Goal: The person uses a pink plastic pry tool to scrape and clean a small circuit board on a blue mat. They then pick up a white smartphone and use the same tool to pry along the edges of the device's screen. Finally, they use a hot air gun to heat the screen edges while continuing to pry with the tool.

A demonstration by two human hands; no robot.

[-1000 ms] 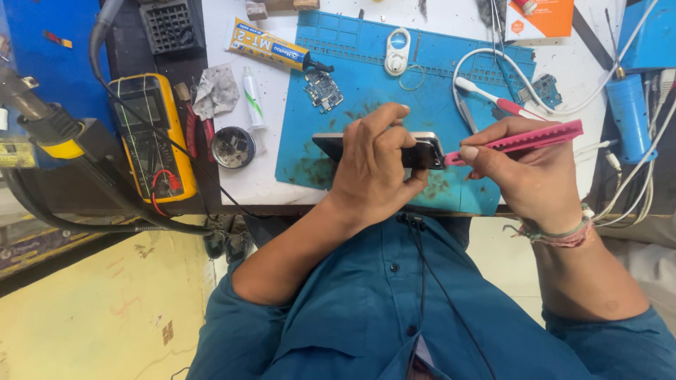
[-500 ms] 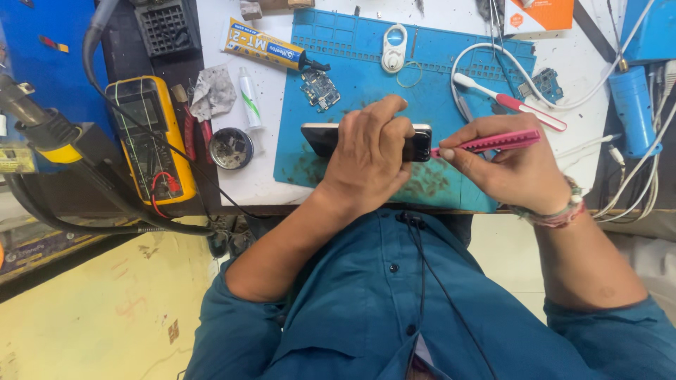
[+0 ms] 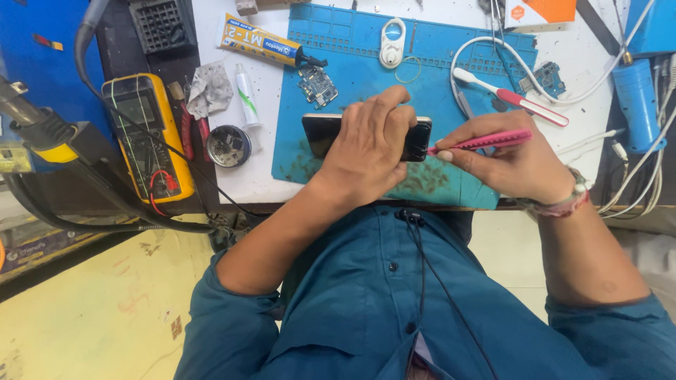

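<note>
I am seeing the left hand (image 3: 373, 151) gripping a black phone (image 3: 320, 134) lying on the blue mat (image 3: 352, 53) on the tabletop (image 3: 239, 176). The right hand (image 3: 514, 165) is pinching a pink tool (image 3: 482, 141), its tip touching the phone's right end.

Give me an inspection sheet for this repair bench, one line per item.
Surface: blue work mat on a white bench top, dusty and smudged near the front edge.
Job's things: dark phone flat on the mat; pink tool tip at its right end.
Clutter: yellow multimeter, glue tube, small circuit board, round tin, toothbrush.
Grippers: left hand presses on the phone; right hand holds the pink tool.
Cables: white cable looped on the mat; more at the right edge.
Surroundings: yellowish floor.
</note>
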